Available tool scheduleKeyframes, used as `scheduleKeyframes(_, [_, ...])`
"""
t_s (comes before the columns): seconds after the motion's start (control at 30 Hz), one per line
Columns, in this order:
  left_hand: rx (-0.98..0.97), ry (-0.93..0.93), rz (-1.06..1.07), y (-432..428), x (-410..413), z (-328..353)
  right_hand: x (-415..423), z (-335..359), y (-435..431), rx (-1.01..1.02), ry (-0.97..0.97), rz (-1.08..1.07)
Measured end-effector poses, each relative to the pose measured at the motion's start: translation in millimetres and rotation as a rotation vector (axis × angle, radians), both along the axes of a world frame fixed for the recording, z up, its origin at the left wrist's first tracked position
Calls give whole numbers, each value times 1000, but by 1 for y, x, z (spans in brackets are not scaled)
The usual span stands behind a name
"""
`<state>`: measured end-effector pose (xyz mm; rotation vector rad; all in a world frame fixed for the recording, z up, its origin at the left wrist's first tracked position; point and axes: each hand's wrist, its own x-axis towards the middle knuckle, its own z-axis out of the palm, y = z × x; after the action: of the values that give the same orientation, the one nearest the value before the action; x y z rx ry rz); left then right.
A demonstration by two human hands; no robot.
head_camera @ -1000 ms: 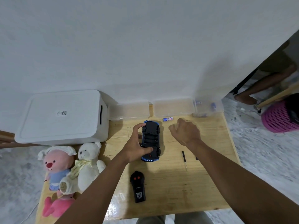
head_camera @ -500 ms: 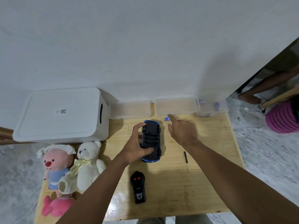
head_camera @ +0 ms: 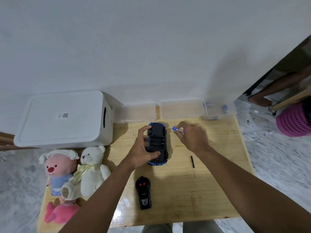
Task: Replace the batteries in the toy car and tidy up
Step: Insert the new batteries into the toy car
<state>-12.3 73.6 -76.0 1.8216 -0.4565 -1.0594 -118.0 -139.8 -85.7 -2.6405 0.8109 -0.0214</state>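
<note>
Steadying the upturned toy car (head_camera: 157, 143) with the left hand (head_camera: 143, 148), the person has the fingers curled round its left flank, thumb pressed on the underside near the lower end and a fingertip hooked over the upper end. The right hand (head_camera: 191, 137) sits just right of the car, fingers pinched narrowly on a small battery (head_camera: 176, 129) whose blue-capped end pokes out toward the car's upper right corner.

From the head view, the only one there is, the car lies wheels up at the centre of the wooden table (head_camera: 218, 148), a little above the middle of the frame. Its long axis runs almost straight up and down the picture, blue bumper at the lower end. The open battery bay shows ribbed slots lying across the car, left to right; they look empty, though it is too dark to be sure.

As I judge it, the battery should be turned to lie crosswise like the slots, polarity checked against the bay markings, spring end seated first, then the other end pressed down. The left hand ought to keep the car from rolling.

A screwdriver (head_camera: 192, 163) lies at right of centre, well clear of the car, and a remote control (head_camera: 143, 193) rests below it. Three clear boxes (head_camera: 181, 108) line the wall.
</note>
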Motion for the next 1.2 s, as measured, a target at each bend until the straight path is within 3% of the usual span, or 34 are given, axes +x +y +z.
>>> scheduleKeyframes(0.1, [-27, -11, 42, -2, -1, 3, -12, 15, 6, 123, -164, -44])
scheduleKeyframes(0.3, [-67, 45, 7, -14, -10, 20, -14, 37, 27, 141, -165, 198])
scheduleKeyframes(0.47, [-111, 31, -8, -18, -18, 28, -7, 51, 29, 132, -132, 186])
scheduleKeyframes(0.83, [-139, 4, 23, -14, -28, 51, -18, 61, 41, 441, -279, -252])
scheduleKeyframes(1.2, [-162, -23, 58, -11, -41, 51, -23, 66, 66, 500, -375, -445])
